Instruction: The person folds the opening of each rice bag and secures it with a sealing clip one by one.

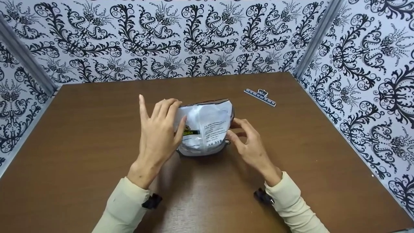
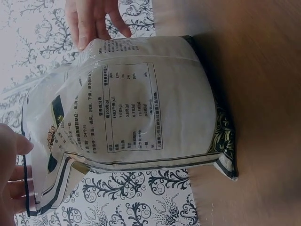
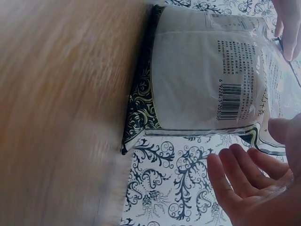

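A white plastic bag (image 1: 207, 129) with printed text and a dark patterned trim stands upright in the middle of the brown table (image 1: 97, 129). My left hand (image 1: 158, 132) is at its top left corner, thumb on the front and fingers behind the top edge, pinching it; the index finger points up. The left wrist view shows the bag's nutrition table (image 2: 141, 108) and that hand (image 2: 11, 174) at the top strip. My right hand (image 1: 249, 142) is beside the bag's right edge, fingers relaxed, fingertips touching it. The right wrist view shows the barcode side (image 3: 202, 80) and the spread palm (image 3: 254, 183).
A long bluish clip (image 1: 260, 96) with a key-like pattern lies on the table at the back right. Patterned black-and-white walls (image 1: 207, 35) close the table in at the back and on both sides.
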Motion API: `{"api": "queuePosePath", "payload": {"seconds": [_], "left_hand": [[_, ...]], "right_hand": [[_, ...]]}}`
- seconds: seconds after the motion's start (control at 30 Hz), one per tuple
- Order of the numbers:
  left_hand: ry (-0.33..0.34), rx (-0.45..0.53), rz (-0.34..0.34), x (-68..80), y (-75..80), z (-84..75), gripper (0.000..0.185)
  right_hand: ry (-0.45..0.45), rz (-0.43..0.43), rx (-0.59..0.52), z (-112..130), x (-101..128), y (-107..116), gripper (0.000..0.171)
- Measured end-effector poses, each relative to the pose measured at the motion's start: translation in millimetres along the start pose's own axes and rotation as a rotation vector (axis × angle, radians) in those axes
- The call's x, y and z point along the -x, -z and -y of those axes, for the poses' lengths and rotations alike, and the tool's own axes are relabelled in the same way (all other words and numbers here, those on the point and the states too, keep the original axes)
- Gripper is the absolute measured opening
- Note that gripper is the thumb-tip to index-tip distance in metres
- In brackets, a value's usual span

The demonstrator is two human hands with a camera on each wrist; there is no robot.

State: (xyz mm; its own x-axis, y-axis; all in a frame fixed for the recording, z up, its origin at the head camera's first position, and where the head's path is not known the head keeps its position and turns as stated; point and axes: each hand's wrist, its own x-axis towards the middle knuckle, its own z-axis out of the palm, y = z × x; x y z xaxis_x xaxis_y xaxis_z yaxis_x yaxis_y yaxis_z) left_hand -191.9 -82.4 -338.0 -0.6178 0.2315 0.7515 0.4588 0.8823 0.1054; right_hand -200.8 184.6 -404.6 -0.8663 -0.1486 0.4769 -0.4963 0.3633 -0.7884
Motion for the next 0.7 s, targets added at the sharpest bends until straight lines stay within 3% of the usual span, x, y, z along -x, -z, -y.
{"api": "queuePosePath", "payload": {"seconds": [0.3, 0.7], "left_hand": [[-0.025, 0.005, 0.004, -5.2, -0.9, -4.7, 0.037], [-0.033, 0.092, 0.036, -15.8, -2.8, -14.8, 0.034]], "right_hand": [[0.036, -0.076, 0.025, 2.0, -3.2, -0.5, 0.032], [-0.023, -0.101, -0.032, 2.6, -5.9, -2.5, 0.026]]}}
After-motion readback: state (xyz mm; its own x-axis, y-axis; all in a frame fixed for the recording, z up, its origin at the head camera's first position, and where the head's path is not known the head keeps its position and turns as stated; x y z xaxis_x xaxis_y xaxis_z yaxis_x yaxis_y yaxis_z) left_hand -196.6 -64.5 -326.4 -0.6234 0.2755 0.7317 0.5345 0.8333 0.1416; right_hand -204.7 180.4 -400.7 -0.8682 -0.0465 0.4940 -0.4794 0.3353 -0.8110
